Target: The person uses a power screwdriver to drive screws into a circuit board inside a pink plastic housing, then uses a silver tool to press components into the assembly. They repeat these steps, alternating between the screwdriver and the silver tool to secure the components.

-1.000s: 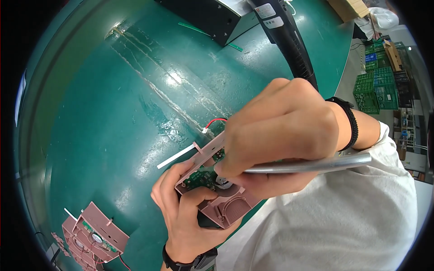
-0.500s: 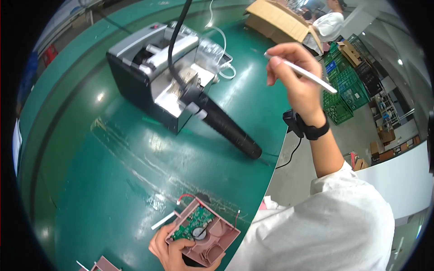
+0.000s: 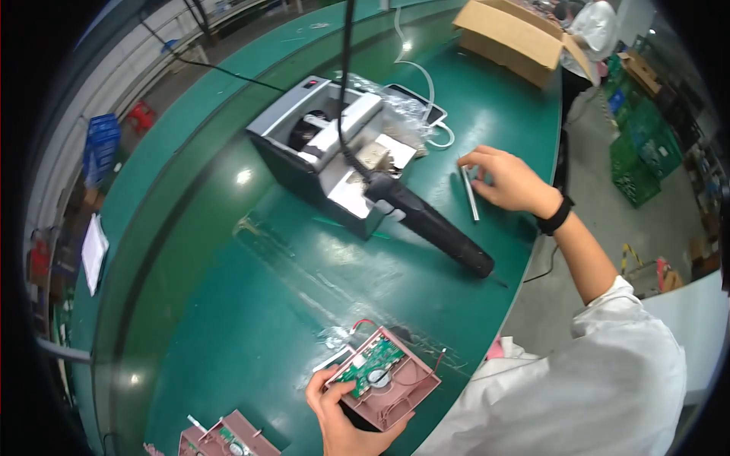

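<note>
My left hand (image 3: 334,422) grips a dusky-pink plastic housing (image 3: 411,399) at the bottom of the view, thumb over its near rim. Inside the housing lies a green circuit board (image 3: 378,354) with a round pale part and thin wires; red wires poke out past the edge. Out to the right, my right hand (image 3: 517,185) pinches a slim silvery-white stick (image 3: 471,199) between thumb and fingers, its lower end pointing down over the table. Whether the stick is a pair of tweezers I cannot make out. A black electric screwdriver (image 3: 433,224) hangs on its cord between the hands.
Behind the screwdriver stands a grey-black screw feeder (image 3: 296,178). A second pink housing (image 3: 247,427) lies at the lower left. Farther back are a cardboard box (image 3: 502,42), a dark device (image 3: 417,100) with a white cable, and a person (image 3: 595,34). Green crates (image 3: 635,178) stand on the floor.
My right hand has come lower, and the stick has swung from slanting to nearly upright. The view has shifted, showing more of the second housing. My left hand keeps its hold.
</note>
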Available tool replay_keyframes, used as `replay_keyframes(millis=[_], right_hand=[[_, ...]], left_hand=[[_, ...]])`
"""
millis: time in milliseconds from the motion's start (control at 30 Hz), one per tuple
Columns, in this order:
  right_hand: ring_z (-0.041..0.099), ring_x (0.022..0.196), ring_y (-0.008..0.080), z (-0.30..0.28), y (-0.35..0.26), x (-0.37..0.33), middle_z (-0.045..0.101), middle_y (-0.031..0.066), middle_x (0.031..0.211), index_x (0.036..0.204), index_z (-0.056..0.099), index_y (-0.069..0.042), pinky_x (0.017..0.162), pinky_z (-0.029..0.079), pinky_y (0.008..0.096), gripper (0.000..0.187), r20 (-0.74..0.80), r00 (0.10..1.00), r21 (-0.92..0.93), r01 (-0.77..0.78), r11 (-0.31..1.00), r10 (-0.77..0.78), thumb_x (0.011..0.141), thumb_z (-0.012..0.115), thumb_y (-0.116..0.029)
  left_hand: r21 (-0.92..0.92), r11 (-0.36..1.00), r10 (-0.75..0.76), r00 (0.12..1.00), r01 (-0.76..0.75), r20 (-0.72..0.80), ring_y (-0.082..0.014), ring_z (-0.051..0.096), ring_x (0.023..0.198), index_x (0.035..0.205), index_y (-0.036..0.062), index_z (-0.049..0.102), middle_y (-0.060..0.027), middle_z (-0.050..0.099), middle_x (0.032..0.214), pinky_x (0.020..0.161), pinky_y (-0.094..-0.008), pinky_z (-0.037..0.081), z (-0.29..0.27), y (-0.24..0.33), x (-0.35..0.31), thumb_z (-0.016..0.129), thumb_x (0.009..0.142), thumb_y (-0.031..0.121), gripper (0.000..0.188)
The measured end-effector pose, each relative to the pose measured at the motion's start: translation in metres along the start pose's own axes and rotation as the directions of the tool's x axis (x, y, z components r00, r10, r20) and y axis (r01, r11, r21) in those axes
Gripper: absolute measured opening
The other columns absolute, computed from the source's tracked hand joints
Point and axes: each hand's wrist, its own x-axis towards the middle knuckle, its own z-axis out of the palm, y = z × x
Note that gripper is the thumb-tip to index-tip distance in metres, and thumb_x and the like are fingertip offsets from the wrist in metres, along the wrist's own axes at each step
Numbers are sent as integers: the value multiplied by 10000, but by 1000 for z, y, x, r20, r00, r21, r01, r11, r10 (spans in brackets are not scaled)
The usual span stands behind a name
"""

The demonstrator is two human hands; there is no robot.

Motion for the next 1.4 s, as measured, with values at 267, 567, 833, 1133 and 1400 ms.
replay_keyframes(millis=[267, 567, 833, 1133, 1400], right_hand=[[711, 884, 199, -30, -103, 14, 736, 98, 979, 1266, 668, -25, 757, 566, 334, 323, 66, 998, 443, -28, 896, -2, 972, 738, -138], [674, 775, 191, 14, -123, -5, 677, 109, 964, 1347, 514, 34, 721, 561, 322, 564, 225, 974, 783, -159, 602, -36, 964, 796, -269], [422, 472, 95, -24, -123, 40, 436, -10, 695, 1122, 457, -72, 476, 429, 288, 394, -160, 987, 987, 160, -12, 17, 1002, 745, -314], [506, 462, 115, -65, -149, 104, 558, 38, 675, 1002, 527, -26, 467, 465, 308, 180, -588, 804, 775, 592, 221, -89, 960, 691, -88], [548, 477, 120, -49, -160, 132, 560, 26, 639, 941, 547, -26, 476, 475, 313, 192, -408, 891, 885, 440, 154, -201, 935, 735, -63]], left_hand=[[336, 937, -93, 995, 99, -34, -458, 536, 1286, 1363, -8, 518, -272, 516, 1441, 1072, -518, 436, -63, -12, 46, 981, 669, 240, 870], [643, 689, -135, 931, 335, -340, -452, 585, 1255, 1364, -52, 541, -261, 628, 1335, 1073, -508, 467, -153, -39, 46, 752, 878, 71, 543], [656, 634, -367, 906, 411, -212, -384, 732, 915, 1008, -50, 731, -217, 735, 961, 855, -443, 577, -194, -51, -39, 766, 820, 52, 216], [739, 604, -254, 951, 297, -174, -335, 729, 782, 1008, -56, 754, -203, 769, 1025, 739, -410, 568, -170, -54, 10, 733, 866, 4, 155], [311, 915, -185, 952, 258, -245, -269, 728, 736, 1005, -93, 748, -192, 772, 1026, 639, -332, 563, -66, -17, 65, 640, 859, -44, 188]])
